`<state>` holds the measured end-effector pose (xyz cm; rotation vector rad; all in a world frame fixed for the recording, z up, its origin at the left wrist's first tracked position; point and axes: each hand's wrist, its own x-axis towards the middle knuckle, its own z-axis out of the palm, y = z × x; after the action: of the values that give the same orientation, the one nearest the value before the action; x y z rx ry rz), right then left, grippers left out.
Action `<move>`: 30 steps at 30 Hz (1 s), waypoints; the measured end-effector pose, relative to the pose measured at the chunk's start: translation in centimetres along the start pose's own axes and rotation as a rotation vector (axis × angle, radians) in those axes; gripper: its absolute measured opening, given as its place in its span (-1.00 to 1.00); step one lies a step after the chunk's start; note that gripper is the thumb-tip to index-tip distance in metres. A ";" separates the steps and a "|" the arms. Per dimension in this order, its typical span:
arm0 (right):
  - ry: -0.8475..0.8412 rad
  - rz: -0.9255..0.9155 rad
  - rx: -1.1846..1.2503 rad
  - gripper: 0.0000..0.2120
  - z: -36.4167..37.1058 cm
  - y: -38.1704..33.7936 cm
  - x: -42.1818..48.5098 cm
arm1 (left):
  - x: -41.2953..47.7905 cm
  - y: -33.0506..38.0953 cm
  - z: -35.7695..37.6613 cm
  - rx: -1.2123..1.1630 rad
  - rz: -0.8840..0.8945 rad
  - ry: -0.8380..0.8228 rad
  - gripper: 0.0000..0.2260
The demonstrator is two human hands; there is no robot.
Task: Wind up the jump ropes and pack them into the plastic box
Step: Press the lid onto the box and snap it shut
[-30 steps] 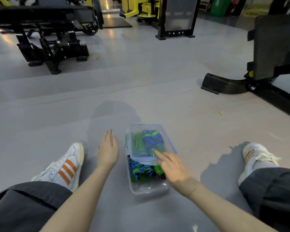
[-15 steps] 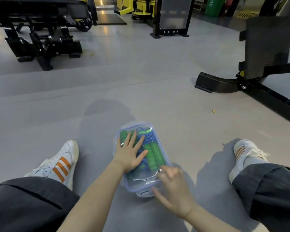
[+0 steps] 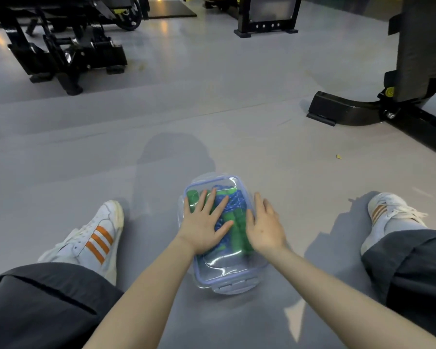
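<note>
You are sitting on the grey floor (image 3: 237, 137) with your legs spread, and the plastic box (image 3: 233, 280) is lying between your two white shoes, well clear of the floor's far edge where the black gym machines (image 3: 66, 49) are standing. Compared with half a second ago, the lid (image 3: 227, 265) is now lying squarely over the box rather than being fitted on at the near end, and a second ago it was only half across the opening.

Your left hand (image 3: 204, 225) is pressing flat on the left part of the lid, fingers spread wide, holding nothing; it is staying much where it was half a second ago. Your right hand (image 3: 264, 227) is moving: it has left the near end of the box and is now lying open along the right long edge of the lid, fingers together and pointing away from you, gripping nothing.

The jump ropes (image 3: 233, 215) are sitting inside the box, showing through the clear lid as green handles and blue cord. Your hands are covering much of them, the picture is blurring them, and I cannot tell how many ropes there are. The near latch (image 3: 228, 286) is smeared too, so I cannot tell whether it is clipped down.
</note>
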<state>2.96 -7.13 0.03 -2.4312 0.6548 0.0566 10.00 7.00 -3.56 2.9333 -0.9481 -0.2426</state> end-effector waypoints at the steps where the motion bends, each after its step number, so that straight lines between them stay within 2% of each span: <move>1: -0.043 0.014 0.009 -0.49 0.5 -0.7 0.7 | 0.0 0.0 0.0 -0.001 -0.003 0.006 -0.24; 4: -0.004 0.129 0.058 -0.51 2.3 -1.2 2.1 | 0.1 0.0 0.4 -0.009 -0.015 0.026 -0.26; 7: 0.094 0.126 -0.026 -0.52 3.4 -0.4 2.5 | 0.6 0.0 0.6 -0.023 -0.011 0.031 -0.25; 12: 0.054 0.147 0.008 -0.52 3.4 -0.3 3.7 | 1.3 -0.2 0.2 -0.030 -0.029 0.024 -0.33; 16: 0.029 0.117 0.025 -0.53 3.1 0.1 3.6 | 1.8 2.7 -0.1 -0.127 -0.167 0.039 -0.16; 18: 0.031 0.101 0.025 -0.54 3.1 0.4 3.3 | 1.6 3.7 0.2 -0.146 -0.205 0.049 -0.14; 26: 0.004 0.089 0.020 -0.51 2.8 0.8 1.9 | 0.7 2.9 -0.7 -0.080 -0.142 0.100 -0.20; 28: 0.006 0.063 0.032 -0.49 2.9 1.2 1.7 | 2.0 1.6 -1.6 -0.047 -0.124 0.158 -0.26; 30: -0.008 0.036 0.057 -0.49 2.9 1.5 1.9 | 3.5 0.0 -2.3 0.028 -0.048 0.132 -0.41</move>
<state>4.28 -7.30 -3.52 -2.3641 0.6874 0.0613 13.23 4.97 -1.79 2.9569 -0.8705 -0.0375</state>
